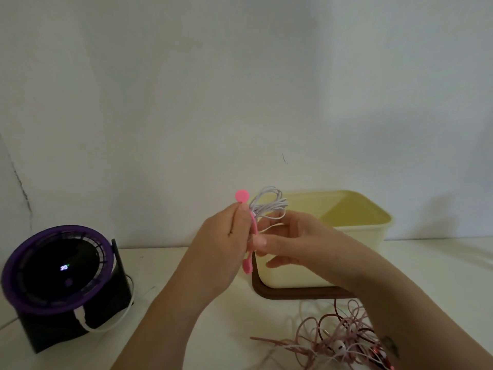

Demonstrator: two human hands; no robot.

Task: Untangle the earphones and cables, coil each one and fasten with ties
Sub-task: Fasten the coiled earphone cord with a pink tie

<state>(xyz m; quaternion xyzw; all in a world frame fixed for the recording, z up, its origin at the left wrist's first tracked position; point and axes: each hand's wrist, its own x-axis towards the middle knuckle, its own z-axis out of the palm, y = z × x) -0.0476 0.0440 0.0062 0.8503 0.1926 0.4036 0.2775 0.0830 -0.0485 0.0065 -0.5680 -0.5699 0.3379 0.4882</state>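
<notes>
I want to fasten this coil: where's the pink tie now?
Head view, centre: the left hand pinches the pink tie against the white coiled cable held by the right hand, in front of the yellow tub.

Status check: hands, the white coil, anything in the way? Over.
Left hand pinching pink tie against white coil. Right hand holding the coil. Tie ends both free. Pink tangle waiting below, nothing blocking.

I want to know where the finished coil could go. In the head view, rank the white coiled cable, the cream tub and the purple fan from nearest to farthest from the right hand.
1. White coiled cable: in the grip of the right hand.
2. Cream tub: just behind the hand, toward the right.
3. Purple fan: far off on the left side.
</notes>
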